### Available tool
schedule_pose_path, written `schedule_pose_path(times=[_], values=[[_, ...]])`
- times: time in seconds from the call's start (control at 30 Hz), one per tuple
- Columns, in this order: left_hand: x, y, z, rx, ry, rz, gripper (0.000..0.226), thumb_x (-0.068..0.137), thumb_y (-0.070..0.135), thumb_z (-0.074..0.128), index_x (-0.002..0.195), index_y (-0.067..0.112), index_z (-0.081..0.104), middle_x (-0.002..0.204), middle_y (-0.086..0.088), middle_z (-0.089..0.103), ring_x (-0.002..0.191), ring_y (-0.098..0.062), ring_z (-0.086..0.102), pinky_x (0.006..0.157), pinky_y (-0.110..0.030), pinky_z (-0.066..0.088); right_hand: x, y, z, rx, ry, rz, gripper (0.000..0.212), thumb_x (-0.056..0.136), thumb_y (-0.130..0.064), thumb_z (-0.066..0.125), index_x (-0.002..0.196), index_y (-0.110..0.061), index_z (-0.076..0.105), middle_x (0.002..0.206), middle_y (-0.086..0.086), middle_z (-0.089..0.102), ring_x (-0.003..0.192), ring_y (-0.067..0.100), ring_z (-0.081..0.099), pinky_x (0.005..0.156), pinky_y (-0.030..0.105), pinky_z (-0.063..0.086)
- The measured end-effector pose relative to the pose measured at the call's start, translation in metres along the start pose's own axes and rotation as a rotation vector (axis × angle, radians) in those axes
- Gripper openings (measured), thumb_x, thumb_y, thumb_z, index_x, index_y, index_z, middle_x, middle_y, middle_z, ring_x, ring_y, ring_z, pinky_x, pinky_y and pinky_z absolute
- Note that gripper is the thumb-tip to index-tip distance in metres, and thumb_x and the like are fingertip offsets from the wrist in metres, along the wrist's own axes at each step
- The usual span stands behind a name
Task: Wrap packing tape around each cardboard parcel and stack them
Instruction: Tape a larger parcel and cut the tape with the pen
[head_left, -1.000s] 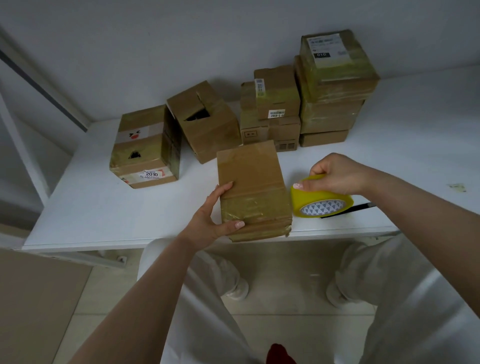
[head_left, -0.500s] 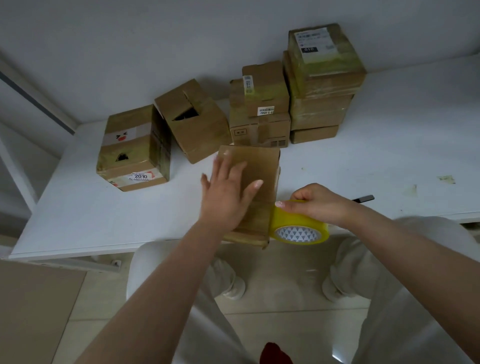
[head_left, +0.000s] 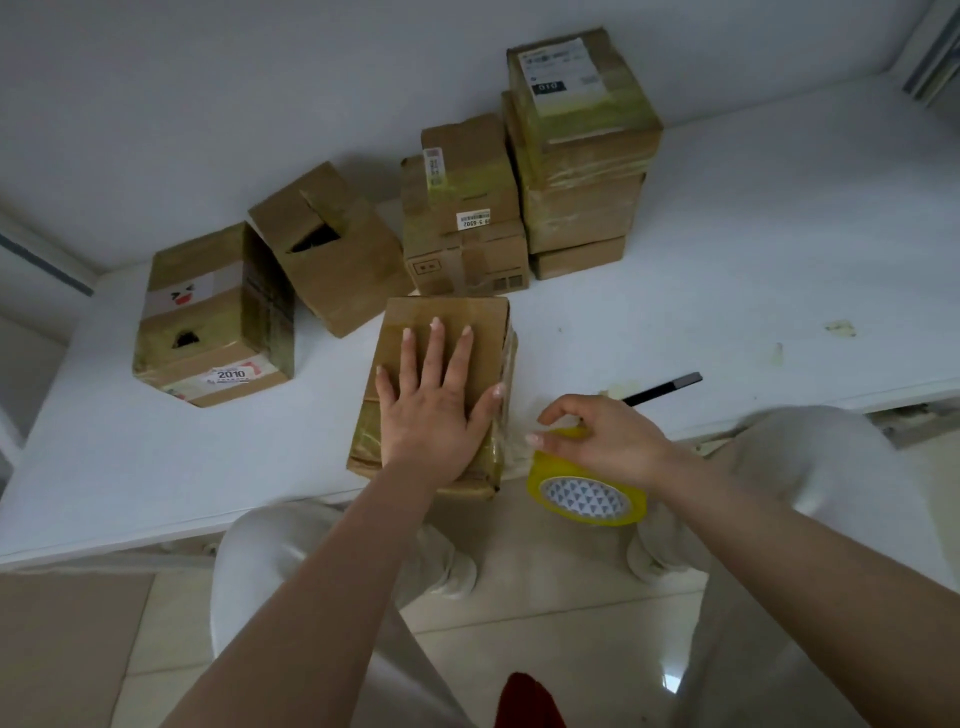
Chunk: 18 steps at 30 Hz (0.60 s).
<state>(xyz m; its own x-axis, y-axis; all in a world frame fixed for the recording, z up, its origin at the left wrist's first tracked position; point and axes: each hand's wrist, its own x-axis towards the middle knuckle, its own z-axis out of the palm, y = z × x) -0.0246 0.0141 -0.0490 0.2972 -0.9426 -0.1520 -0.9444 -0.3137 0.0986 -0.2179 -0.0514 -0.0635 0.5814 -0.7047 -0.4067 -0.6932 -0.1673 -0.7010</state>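
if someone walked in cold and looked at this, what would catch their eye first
Probably the bright yellow tape roll, gripped by the right hand just off the table's front edge, with clear tape stretching to the parcel that the left hand presses flat. Next, the tall stack of taped boxes at the back against the wall.

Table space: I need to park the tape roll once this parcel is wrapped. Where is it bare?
The white table lies bare right of the tall stack, beyond the black pen. A smaller patch lies front left, below the 2010 box. The back middle is crowded with boxes.
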Motion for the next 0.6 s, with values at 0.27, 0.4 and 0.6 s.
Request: schedule_pose_path(times=[0.27,0.4,0.6], values=[[0.014,0.04,-0.015,-0.145,0.145,0.13,0.059,0.094,0.048,0.049,0.145,0.02,0.04,0.158,-0.008,0.026,0.149,-0.032,0.011,0.116,-0.059,0.006,-0.008,0.03,0.01,0.641,-0.142,-0.059,0.026,0.082,-0.019,0.078,0.105,-0.025,0.068,0.102,-0.005,0.069,0.095,0.014,0.066,0.09,0.03,0.053],[0.041,0.099,-0.01,-0.308,0.041,0.434,0.036,0.092,0.031,0.058,0.126,0.016,0.061,0.128,-0.003,0.061,0.116,-0.023,0.056,0.1,-0.043,0.046,-0.006,0.044,0.013,0.811,-0.166,-0.059,0.024,0.076,-0.018,0.076,0.097,-0.029,0.074,0.103,0.001,0.073,0.1,0.022,0.068,0.095,0.038,0.053],[0.08,0.157,0.017,-0.048,-0.339,0.379,0.036,0.089,0.036,0.066,0.12,0.019,0.059,0.12,0.001,0.062,0.106,-0.018,0.059,0.09,-0.036,0.05,-0.005,0.051,0.015,0.795,-0.194,-0.067,0.035,0.072,-0.03,0.074,0.107,-0.025,0.072,0.113,0.003,0.071,0.107,0.022,0.066,0.1,0.045,0.049]])
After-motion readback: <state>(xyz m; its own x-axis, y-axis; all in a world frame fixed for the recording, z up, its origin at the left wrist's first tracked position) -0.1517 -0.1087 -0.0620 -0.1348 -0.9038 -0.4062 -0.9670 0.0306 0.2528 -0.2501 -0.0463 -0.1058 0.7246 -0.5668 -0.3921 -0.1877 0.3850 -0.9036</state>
